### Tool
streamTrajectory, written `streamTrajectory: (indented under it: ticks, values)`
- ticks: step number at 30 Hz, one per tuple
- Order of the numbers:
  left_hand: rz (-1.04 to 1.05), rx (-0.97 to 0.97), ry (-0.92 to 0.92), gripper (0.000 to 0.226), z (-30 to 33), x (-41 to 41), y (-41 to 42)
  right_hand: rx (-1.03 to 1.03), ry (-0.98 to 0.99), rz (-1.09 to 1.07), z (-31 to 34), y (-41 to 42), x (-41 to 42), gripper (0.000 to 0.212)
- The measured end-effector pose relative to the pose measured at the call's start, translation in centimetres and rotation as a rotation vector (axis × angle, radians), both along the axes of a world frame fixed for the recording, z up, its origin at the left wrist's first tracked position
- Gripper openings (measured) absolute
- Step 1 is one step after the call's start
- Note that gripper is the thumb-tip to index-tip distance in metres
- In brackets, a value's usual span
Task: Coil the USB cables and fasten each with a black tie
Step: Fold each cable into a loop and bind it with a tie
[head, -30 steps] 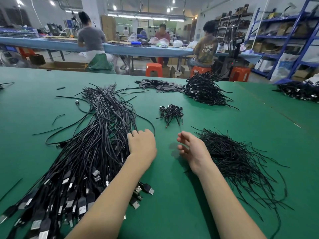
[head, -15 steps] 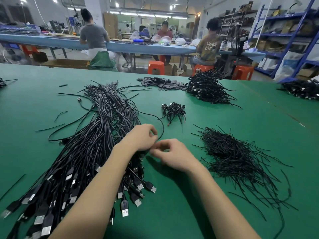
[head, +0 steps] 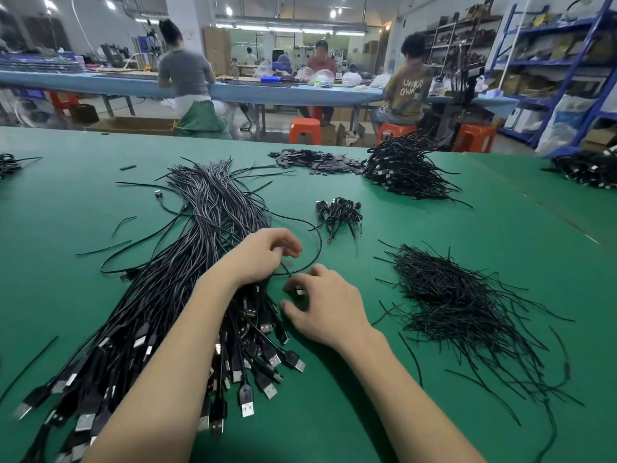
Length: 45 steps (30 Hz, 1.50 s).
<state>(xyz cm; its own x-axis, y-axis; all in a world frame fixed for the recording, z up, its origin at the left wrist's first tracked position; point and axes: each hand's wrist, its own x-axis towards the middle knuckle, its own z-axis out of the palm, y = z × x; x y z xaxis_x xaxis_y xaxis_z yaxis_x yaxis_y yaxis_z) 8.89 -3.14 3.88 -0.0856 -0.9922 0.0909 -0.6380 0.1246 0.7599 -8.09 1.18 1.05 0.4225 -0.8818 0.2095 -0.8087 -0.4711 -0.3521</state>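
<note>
At the far left edge of the frame a small tangle of black wire [head: 8, 163] lies on the green table [head: 66, 228], and a few loose black strands sit apart from it in the left middle. Right of these, a thick bundle of USB cables [head: 187, 262] runs from the upper middle of the table down to the lower left corner, its silver-tipped plugs fanned out along the bottom. The left hand [head: 263, 255] rests on this bundle near the centre of the frame, fingers curled and pinching 1 thin cable [head: 314, 242] that loops out to the right of the bundle. Just below and right of it, the right hand [head: 324, 305] hovers over the bundle's edge, thumb and forefinger closed on a small plug end of that cable; the exact contact is partly hidden by the fingers. Above the hands, in the centre, sits a small cluster of coiled cables [head: 339, 212]. In the upper middle lies a flat scatter of dark strips [head: 317, 160], touching a tall heap of cables [head: 404, 172] to its right. In the right middle spreads a loose pile of black ties [head: 467, 305]. Another dark heap [head: 587, 168] lies at the upper right edge
</note>
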Motion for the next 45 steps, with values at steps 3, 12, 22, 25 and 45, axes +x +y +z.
streamTrajectory:
  ticks: [3, 12, 22, 25, 45]
  values:
    - [-0.068, -0.047, -0.266, 0.047, 0.0, 0.1, 0.4, -0.057, -0.073, -0.085, -0.2, -0.3, 0.0, 0.015]
    - [-0.2, -0.092, -0.57, 0.036, 0.7, -3.1, 0.5, 0.453, -1.031, -0.187, 3.8, -3.2, -4.6, 0.014]
    - [-0.349, -0.187, 0.161, 0.032, 6.1, -10.4, 4.1, 0.465, -0.749, 0.065, 2.9, -3.6, -8.5, 0.05]
    - [-0.412, -0.026, 0.579, 0.036, 7.1, -10.4, 4.5, 0.528, -0.754, 0.217, 3.5, -3.1, -9.2, 0.026]
    - [-0.43, 0.244, 1.67, 0.038, 6.4, -5.5, 2.6, 0.97, -0.778, 0.082, 4.0, -3.3, -11.7, 0.017]
